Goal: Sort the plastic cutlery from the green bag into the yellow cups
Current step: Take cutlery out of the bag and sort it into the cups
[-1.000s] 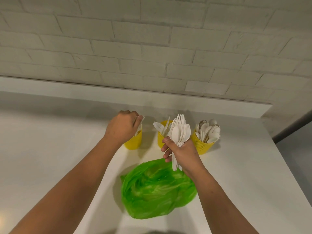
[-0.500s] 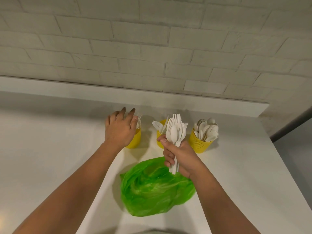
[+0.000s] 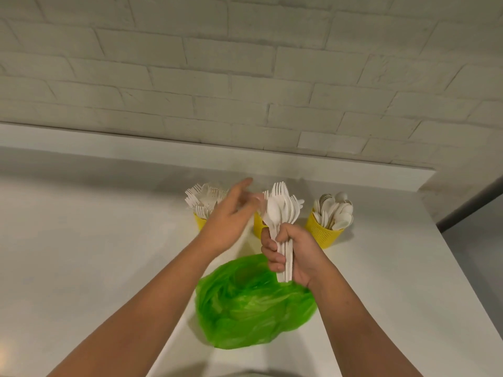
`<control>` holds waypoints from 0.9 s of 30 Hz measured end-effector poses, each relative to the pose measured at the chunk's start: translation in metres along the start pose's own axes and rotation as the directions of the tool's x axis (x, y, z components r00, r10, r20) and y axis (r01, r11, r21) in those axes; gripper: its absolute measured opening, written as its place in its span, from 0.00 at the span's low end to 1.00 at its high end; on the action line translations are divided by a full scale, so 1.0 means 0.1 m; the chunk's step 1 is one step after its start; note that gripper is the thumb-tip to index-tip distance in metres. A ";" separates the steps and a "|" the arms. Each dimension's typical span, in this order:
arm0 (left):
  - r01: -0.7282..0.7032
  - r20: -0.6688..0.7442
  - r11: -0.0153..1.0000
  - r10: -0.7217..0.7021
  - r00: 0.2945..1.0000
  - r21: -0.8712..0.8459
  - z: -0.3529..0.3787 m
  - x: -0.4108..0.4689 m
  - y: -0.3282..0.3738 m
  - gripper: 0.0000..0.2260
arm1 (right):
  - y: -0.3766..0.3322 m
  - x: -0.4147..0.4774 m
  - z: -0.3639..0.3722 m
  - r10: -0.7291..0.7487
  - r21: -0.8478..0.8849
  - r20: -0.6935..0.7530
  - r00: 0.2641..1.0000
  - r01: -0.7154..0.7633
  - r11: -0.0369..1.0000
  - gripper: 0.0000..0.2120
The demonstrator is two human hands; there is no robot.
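- My right hand (image 3: 295, 250), just right of the frame's centre, is clenched around a bundle of white plastic forks and spoons (image 3: 281, 213), handles down through my fist and heads fanned upward.
- My left hand (image 3: 231, 216) is spread out and empty, fingers blurred, reaching toward the tops of that bundle from the left.
- The crumpled green plastic bag (image 3: 253, 306) lies on the white counter (image 3: 81, 254) at lower centre, directly below my right hand.
- Three yellow plastic cups stand in a row behind my hands, near the back edge of the counter.
- The left yellow cup (image 3: 200, 221) is packed with white forks, partly hidden by my left hand.
- The middle yellow cup (image 3: 258, 227) is mostly hidden behind the bundle; I cannot tell its contents.
- The right yellow cup (image 3: 324, 232), with a dotted wall, holds white spoons.
- A white brick wall (image 3: 245, 77) fills the upper frame.
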State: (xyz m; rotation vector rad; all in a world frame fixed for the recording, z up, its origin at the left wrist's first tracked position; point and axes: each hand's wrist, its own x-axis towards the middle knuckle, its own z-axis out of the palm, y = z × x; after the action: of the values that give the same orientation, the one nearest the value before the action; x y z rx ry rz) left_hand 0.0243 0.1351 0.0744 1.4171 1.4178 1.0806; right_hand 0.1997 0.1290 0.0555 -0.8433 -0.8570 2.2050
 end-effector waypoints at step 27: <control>0.108 0.189 0.825 -0.001 0.982 -0.555 0.30 -0.16 0.22 0.09 | 0.10 -0.13 0.11 -0.040 -0.398 -0.027 0.999 0.026 0.917 0.07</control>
State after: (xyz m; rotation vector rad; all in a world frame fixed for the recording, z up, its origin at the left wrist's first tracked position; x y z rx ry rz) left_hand 0.0593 0.1191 0.0873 1.0014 0.8916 1.1757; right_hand 0.1968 0.1099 0.0592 -1.0418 -1.3202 2.0080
